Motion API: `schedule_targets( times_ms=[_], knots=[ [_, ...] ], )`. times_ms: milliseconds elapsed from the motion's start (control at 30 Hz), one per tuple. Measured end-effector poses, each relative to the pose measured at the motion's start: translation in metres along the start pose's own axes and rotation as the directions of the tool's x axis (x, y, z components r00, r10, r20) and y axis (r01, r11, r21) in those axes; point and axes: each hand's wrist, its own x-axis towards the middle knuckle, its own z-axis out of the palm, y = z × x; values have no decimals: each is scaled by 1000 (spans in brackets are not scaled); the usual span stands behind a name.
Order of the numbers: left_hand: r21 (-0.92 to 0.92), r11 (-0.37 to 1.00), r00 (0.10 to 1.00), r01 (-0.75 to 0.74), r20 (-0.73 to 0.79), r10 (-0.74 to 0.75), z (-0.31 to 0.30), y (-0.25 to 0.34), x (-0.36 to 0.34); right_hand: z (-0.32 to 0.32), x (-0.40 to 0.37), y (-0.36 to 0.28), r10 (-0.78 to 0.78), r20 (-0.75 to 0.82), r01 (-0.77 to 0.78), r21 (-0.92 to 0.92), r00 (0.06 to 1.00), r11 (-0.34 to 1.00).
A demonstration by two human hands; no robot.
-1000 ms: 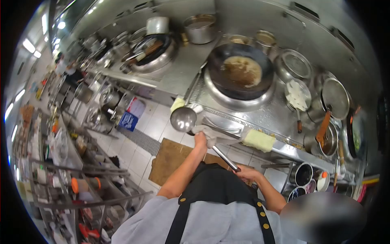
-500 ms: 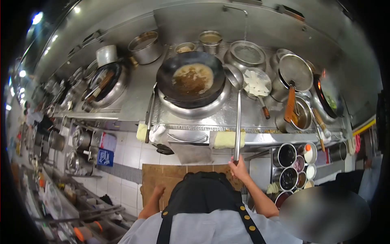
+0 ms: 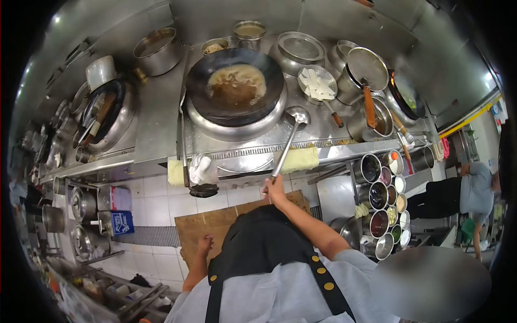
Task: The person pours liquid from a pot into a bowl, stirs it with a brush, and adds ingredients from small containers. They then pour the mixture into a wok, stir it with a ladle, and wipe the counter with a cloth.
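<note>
My right hand (image 3: 273,189) is wrapped round the handle end of a long metal ladle (image 3: 286,148). The ladle's bowl hangs over the steel stove top, right of the wok and apart from it. Inside the black wok (image 3: 196,89), brown liquid (image 3: 237,89) with pale froth sits on a burner ring (image 3: 237,132). My left hand (image 3: 205,245) hangs low beside my apron (image 3: 253,237), its fingers loosely curled with nothing visible in them. A perforated skimmer with a wooden handle (image 3: 337,119) holds white slices (image 3: 316,85), right of the wok.
Folded yellow cloths (image 3: 299,160) lie on the stove's front edge. A strainer (image 3: 368,69) rests over pots at right, near a second wok (image 3: 401,99) with flame. Seasoning containers (image 3: 378,195) fill a right-hand rack. Another person (image 3: 474,188) stands far right.
The ladle's bowl has come away from the wok's right rim, lower and closer to the stove's front. My right hand has moved in toward my body. The view has shifted right.
</note>
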Motion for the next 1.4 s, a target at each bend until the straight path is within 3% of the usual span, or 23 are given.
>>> schedule_targets(
  times_ms=[33,67,100,133,167,200,233,267,333,400,467,500,600,633,667,733,800,867,933,967,1067,1367,1400],
  knots=[
    [3,1000,1000,-4,14,4,-5,4,4,-5,12,7,-5,-14,5,0,1000,1000],
    [-19,1000,999,-4,-55,3,-10,9,6,-12,35,24,-81,39,89,-271,996,959],
    [-44,999,992,-8,-124,2,-13,14,10,-21,62,35,-138,109,175,-516,984,839],
    [-45,999,993,-19,-116,13,-18,17,14,-48,90,39,-334,271,428,-646,903,632],
    [-85,995,986,-55,-160,41,-21,14,17,-68,82,1,-474,131,416,-709,871,569],
    [-126,988,976,-90,-211,62,-19,8,15,-86,73,-45,-603,3,389,-766,798,511],
    [-128,987,974,-97,-218,67,-16,4,9,-120,120,-38,-834,-19,330,-913,552,239],
    [-150,985,981,-91,-186,62,-16,-1,1,-150,136,-83,-790,-126,253,-907,601,337],
    [-120,992,993,-32,-117,18,-17,-16,-14,-206,181,-138,-888,-214,213,-923,407,320],
    [-80,997,997,24,-74,-30,-13,-30,-36,-255,236,-166,-881,-268,61,-947,389,315],
    [-97,995,995,20,-91,-29,1,-34,-65,-319,369,-132,-550,-220,302,-645,806,702],
    [-109,994,993,-17,-118,4,8,-35,-79,-350,432,-116,-326,-173,219,-453,929,864],
    [3,1000,985,-22,-174,22,29,-22,-117,-280,287,-220,167,-76,-167,8,983,986],
    [105,994,979,9,-201,12,36,-20,-128,-274,291,-212,176,-73,-176,7,982,984],
    [-47,998,982,42,-181,-50,42,-25,-126,-268,300,-203,215,87,-226,140,973,964],
    [208,921,944,-330,40,329,31,-92,-76,-242,314,-194,230,317,-330,309,920,892],
    [343,700,774,-626,163,612,43,-68,-67,-228,316,-202,173,310,-279,342,935,897],
    [498,414,559,-762,184,808,38,-68,-57,-210,294,-219,107,243,-193,366,964,910],
    [283,905,939,-317,-43,342,29,-69,-42,-200,254,-237,45,223,-112,296,974,949],
    [125,991,987,-38,-151,57,40,-11,-74,-195,244,-246,0,193,-45,229,981,972],
    [-196,969,968,-154,-227,108,36,6,-56,-177,187,-282,-109,180,89,114,978,989],
    [-134,985,986,-104,-145,84,29,-11,-31,-74,132,-309,-163,312,238,-220,936,946],
    [-132,986,985,-103,-153,82,26,-32,-17,-59,133,-309,-261,195,321,-434,946,842]
  ],
)
